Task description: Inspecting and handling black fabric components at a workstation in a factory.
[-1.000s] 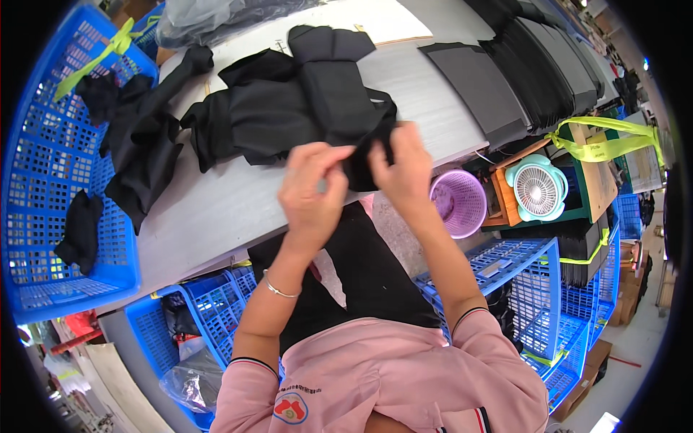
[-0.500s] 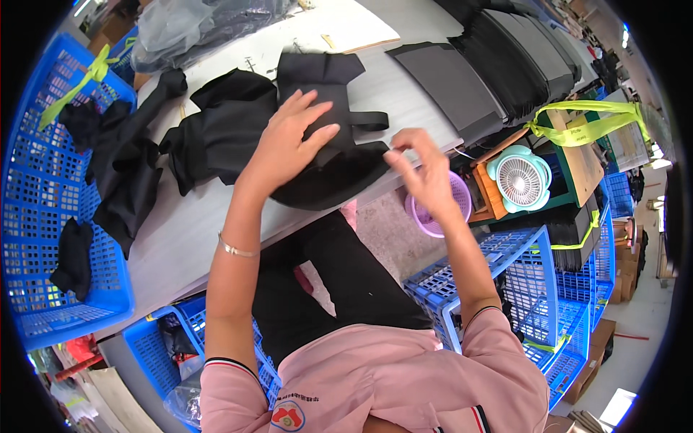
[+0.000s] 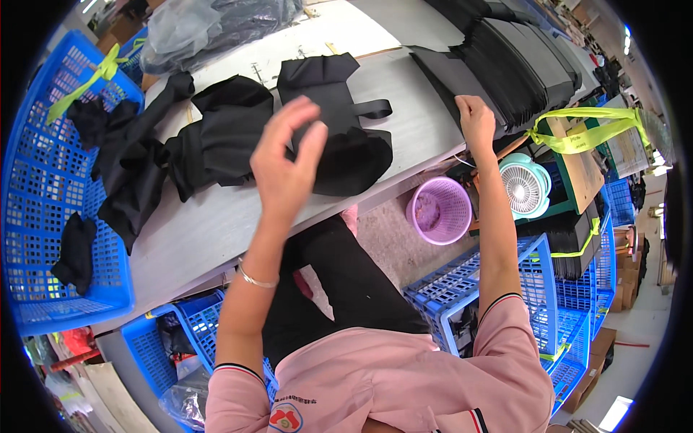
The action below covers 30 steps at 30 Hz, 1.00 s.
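black fabric, soft and limp by the look of it: the strapped pouch piece (image 3: 339,137) lies flat on the grey worktable (image 3: 216,224), under the raised left hand (image 3: 285,162), fingers loosely spread, holding nothing. the right hand (image 3: 476,123) presses flat on the stack of stiff black panels (image 3: 505,65). best pinched at an edge or the strap.

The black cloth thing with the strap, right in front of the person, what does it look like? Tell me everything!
The black cloth piece lies flat on the grey table. It looks like soft, matte fabric, squarish at the top and rounded at the near end, with a short strap sticking out to its right. The left hand is raised over it, fingers spread; whether it touches is unclear. Another black bundle lies just left of it.
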### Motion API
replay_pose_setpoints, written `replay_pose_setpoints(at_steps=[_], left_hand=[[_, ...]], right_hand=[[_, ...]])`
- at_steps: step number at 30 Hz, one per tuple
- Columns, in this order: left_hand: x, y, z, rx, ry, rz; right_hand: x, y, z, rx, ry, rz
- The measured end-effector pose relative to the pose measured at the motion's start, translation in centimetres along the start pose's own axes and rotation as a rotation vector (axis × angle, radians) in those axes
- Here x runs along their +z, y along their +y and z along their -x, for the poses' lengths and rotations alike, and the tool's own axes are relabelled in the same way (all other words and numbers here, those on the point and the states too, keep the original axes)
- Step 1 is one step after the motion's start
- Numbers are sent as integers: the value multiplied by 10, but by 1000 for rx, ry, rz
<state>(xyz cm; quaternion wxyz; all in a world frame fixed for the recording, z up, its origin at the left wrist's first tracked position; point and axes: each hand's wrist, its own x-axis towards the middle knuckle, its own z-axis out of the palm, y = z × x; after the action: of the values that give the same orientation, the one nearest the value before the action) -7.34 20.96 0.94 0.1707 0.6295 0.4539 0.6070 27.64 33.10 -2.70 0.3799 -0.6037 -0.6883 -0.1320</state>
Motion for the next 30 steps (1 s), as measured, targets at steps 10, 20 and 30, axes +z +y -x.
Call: replay_pose_setpoints(at_steps=[10,20,30], left_hand=[[63,50,110,-709,-427,1095],[25,60,137,-844,-368,1359],[16,70,135,-777,-397,925]], right_hand=[[-155,-172,142,-233,-55,-5],[-176,-197,200,373,-629,-744],[-154,-194,220,543,-677,-935]])
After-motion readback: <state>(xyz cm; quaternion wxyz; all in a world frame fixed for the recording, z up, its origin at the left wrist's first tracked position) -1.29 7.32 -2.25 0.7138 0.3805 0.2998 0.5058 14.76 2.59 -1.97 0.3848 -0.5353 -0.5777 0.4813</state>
